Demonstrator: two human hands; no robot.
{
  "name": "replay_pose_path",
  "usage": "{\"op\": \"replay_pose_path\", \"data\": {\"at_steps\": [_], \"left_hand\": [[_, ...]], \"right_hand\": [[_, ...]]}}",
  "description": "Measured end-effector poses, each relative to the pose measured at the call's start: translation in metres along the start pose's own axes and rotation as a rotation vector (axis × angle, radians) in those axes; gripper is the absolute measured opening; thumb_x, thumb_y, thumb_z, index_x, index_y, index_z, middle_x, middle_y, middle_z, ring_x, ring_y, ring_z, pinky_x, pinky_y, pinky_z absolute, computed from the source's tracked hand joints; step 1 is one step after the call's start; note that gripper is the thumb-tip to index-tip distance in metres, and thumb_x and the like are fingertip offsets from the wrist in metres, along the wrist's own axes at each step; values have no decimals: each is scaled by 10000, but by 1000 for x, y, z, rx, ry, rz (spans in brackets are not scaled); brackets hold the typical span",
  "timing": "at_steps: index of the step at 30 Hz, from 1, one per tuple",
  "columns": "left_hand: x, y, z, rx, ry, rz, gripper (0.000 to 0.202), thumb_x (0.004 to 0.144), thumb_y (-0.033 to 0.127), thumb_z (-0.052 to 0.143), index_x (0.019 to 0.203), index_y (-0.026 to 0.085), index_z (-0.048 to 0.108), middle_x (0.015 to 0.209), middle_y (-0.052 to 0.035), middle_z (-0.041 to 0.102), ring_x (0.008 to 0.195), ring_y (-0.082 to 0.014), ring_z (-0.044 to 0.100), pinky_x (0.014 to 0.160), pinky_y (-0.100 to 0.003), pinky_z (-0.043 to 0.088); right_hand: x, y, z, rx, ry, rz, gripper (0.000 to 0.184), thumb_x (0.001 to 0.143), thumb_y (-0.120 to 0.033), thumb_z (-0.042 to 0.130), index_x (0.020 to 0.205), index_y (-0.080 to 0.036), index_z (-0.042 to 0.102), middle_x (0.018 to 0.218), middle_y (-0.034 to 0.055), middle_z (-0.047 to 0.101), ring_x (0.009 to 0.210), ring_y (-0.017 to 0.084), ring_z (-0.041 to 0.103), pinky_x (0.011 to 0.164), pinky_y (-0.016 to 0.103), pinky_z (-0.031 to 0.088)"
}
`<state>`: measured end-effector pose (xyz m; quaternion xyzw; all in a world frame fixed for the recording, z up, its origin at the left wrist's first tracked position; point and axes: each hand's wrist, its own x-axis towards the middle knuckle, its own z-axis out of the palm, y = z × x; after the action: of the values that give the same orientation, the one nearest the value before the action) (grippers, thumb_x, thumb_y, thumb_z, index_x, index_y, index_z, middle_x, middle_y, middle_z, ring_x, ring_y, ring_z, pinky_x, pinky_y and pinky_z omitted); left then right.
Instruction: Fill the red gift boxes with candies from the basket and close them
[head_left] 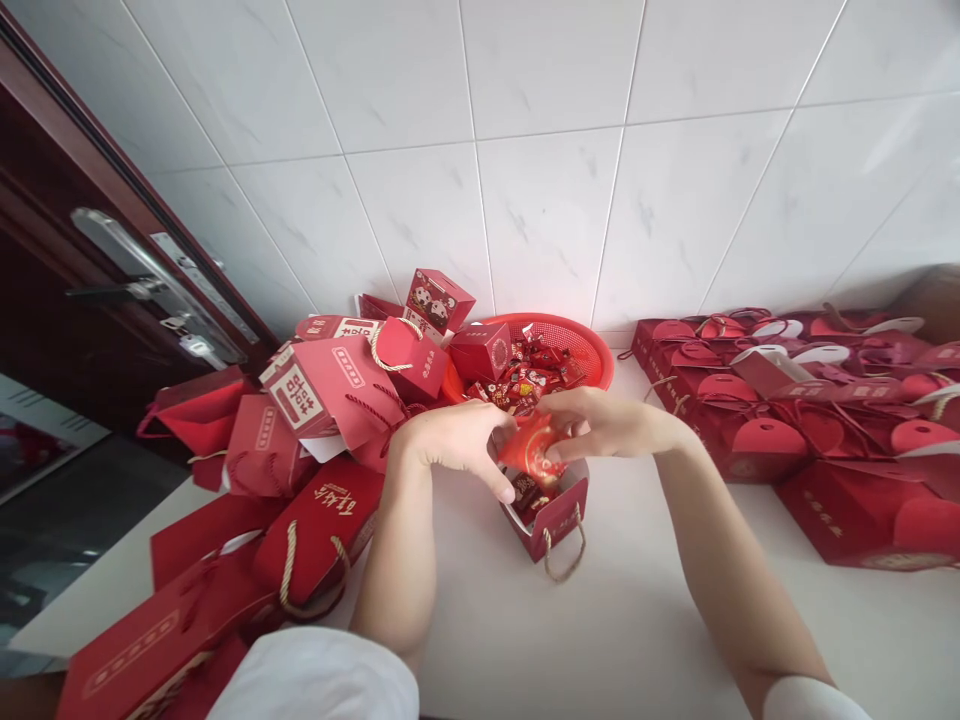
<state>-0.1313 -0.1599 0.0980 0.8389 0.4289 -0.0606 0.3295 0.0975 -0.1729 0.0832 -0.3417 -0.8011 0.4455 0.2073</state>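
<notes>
A small red gift box (553, 528) with a rope handle stands with its top unfolded on the white table, in front of me. Dark red wrapped sweets (523, 492) lie inside it. My left hand (466, 440) is closed around the box's left side, thumb at the near edge; its other fingers are partly hidden. Between the thumb and fingers of my right hand (604, 420) is a shiny red packet with gold print (537, 448), held over the box opening.
Behind the box, a red plastic basket (600, 350) holds wrapped sweets and a small box. Red gift boxes (322, 380) are heaped at the left. Rows of closed red boxes (847, 510) stand at the right. A tiled wall (547, 220) rises behind; a dark door (90, 260) is at far left.
</notes>
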Motion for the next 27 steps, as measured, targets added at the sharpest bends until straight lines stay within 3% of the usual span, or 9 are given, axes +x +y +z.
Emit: {"op": "replay_pose_path", "data": {"at_steps": [3, 6, 13, 15, 19, 23, 27], "left_hand": [[1, -4, 1, -47, 8, -38, 606, 492, 406, 901, 1013, 198, 672, 938, -29, 731, 884, -227, 694, 691, -247, 490], [2, -5, 2, -43, 9, -37, 631, 495, 405, 903, 1042, 202, 662, 955, -36, 730, 892, -227, 699, 690, -243, 491], [-1, -2, 1, -13, 6, -28, 608, 532, 389, 881, 1074, 223, 659, 982, -25, 728, 928, -222, 687, 705, -242, 484], [-3, -6, 0, -27, 45, -59, 598, 568, 413, 860, 1095, 224, 651, 1010, -35, 725, 956, -227, 685, 727, -248, 487], [-6, -13, -2, -35, 156, -140, 449, 708, 473, 746, 1072, 224, 658, 1073, -56, 719, 968, -227, 682, 732, -259, 484], [-5, -13, -3, -2, 166, -215, 441, 720, 514, 717, 1049, 226, 660, 1078, -57, 712, 948, -234, 679, 717, -271, 479], [-1, -6, 0, 3, 110, -156, 523, 618, 504, 800, 1033, 222, 651, 1070, -48, 707, 997, -257, 666, 718, -271, 478]], "right_hand": [[5, 8, 8, -172, 9, 90, 277, 729, -239, 737, 1005, -224, 728, 804, 20, 725, 672, 165, 633, 536, 237, 430], [4, 5, 14, -296, 38, 88, 273, 720, -204, 723, 991, -236, 739, 850, 36, 727, 698, 171, 634, 544, 237, 414], [4, -12, 24, -188, -291, -12, 269, 791, -130, 613, 986, -223, 773, 829, 11, 728, 689, 132, 636, 550, 208, 412], [1, -9, 23, -203, -261, -2, 287, 786, -146, 652, 1039, -225, 762, 850, 8, 727, 694, 132, 628, 547, 206, 414], [-12, -2, 20, -220, -58, -82, 259, 857, -283, 677, 1104, -233, 739, 904, 20, 732, 737, 148, 624, 628, 231, 468], [-34, 7, 30, -230, 61, -147, 238, 911, -417, 650, 1069, -263, 739, 1131, 60, 708, 1022, 218, 648, 883, 330, 511], [-59, 19, 48, -309, 120, -87, 207, 918, -421, 644, 912, -232, 728, 1386, 109, 571, 1343, 299, 484, 1009, 426, 483]]}}
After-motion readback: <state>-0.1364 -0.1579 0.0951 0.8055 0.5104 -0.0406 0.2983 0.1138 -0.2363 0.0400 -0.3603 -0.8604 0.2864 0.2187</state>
